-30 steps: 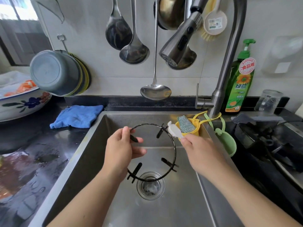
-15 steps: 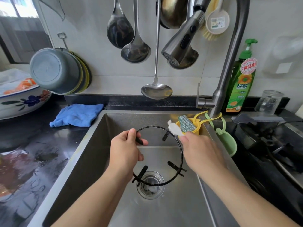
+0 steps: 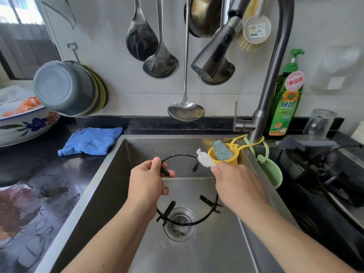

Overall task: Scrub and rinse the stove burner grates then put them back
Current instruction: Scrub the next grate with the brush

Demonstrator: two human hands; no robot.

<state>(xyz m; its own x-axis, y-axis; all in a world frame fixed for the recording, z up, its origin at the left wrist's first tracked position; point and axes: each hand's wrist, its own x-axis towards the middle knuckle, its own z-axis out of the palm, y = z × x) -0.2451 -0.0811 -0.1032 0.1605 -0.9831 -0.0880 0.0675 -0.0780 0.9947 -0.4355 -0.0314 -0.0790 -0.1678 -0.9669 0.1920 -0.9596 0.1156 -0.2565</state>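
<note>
Obs.: You hold the burner grate [image 3: 206, 218], a black wire ring with inward prongs, tilted over the sink [image 3: 137, 152], its low side above the drain [image 3: 180, 225]. Your left hand [image 3: 146, 186] grips the ring's left arc, fingers curled round the wire and thumb on top beside a prong. Your right hand [image 3: 234, 182] pinches a white scrub pad [image 3: 204, 159] against the ring's far right arc, fingers clamped on the pad.

Change: over the last second the grate has drifted right and toward the sink's back right corner. The pad, which sat just off the wire near the yellow caddy [image 3: 224, 154], now lies on the rim. Your left hand has shifted with the ring, its grip unchanged.

Reading: scrubbing of this grate looks underway at the top right of the ring; prongs and the lower arc appear not yet reached. The faucet head [image 3: 213, 60] shows no water running, so the rinse is not yet started.

Also noted: green soap bottle [image 3: 285, 103] at the back right edge of the worktop, blue cloth [image 3: 90, 140] on the worktop at the sink's back left corner, stove [image 3: 323, 174] to the right, where the grate must return.
</note>
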